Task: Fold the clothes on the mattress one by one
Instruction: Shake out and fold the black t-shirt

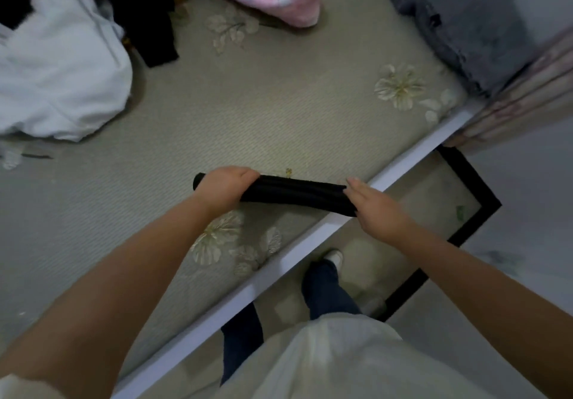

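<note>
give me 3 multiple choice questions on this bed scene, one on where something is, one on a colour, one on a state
1. Where does the white garment lie?
A. far left of the mattress
B. on the floor
C. under the hands

2. What colour is the folded cloth being handled?
A. pink
B. black
C. yellow

3. How does the left hand meet that cloth?
A. hovers clear of it
B. lies flat beside it
C. grips one end, fingers curled

Answers: 1 A, it sits by the left edge. 2 B, dark throughout. 3 C, fingers wrap the end while the right hand holds the other.
</note>
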The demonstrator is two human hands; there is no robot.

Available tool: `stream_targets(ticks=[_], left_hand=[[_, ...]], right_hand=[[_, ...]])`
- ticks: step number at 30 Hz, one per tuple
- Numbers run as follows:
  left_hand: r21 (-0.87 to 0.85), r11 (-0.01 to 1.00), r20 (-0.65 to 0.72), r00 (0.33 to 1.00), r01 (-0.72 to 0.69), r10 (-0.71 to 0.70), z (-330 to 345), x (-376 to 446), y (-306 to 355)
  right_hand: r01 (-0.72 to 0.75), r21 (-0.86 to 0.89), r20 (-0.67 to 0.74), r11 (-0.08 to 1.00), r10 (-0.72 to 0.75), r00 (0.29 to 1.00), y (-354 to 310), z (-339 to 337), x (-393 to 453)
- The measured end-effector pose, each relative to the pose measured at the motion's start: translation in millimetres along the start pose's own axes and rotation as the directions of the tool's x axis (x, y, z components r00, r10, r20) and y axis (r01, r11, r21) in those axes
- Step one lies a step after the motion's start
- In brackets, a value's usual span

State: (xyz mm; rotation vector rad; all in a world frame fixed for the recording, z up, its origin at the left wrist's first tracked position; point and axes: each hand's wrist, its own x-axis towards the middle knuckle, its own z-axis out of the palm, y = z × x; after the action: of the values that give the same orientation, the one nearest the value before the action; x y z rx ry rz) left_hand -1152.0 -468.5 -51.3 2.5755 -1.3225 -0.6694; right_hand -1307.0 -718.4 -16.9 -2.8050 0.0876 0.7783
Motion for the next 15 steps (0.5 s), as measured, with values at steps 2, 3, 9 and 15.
stream_targets(ticks=[2,3,9,15], left_hand=[[0.069,0.996,0.004,0.998,-0.063,0.063,-20.9,31.6,26.5],[0.106,0.991,0.020,0.996,-0.086,0.084,-30.9,48.0,41.7],[0.307,0.931,0.109,0.979,-0.197,0.172,-90.9,153.0,142.3],[0.362,0.892,0.109,0.962,-0.271,0.249,-137.6,248.8,206.5]], right_hand=[[-0.047,0.039,-0.026,0.998,0.049,0.998,38.4,-7.7,-8.2],[-0.063,0.051,-0.033,0.997,0.064,0.997,56.7,-13.8,-14.3],[-0.177,0.170,-0.015,0.970,0.182,0.983,165.3,-71.8,-58.3],[-0.192,0.251,-0.044,0.949,0.210,0.977,252.4,-133.7,-79.9]])
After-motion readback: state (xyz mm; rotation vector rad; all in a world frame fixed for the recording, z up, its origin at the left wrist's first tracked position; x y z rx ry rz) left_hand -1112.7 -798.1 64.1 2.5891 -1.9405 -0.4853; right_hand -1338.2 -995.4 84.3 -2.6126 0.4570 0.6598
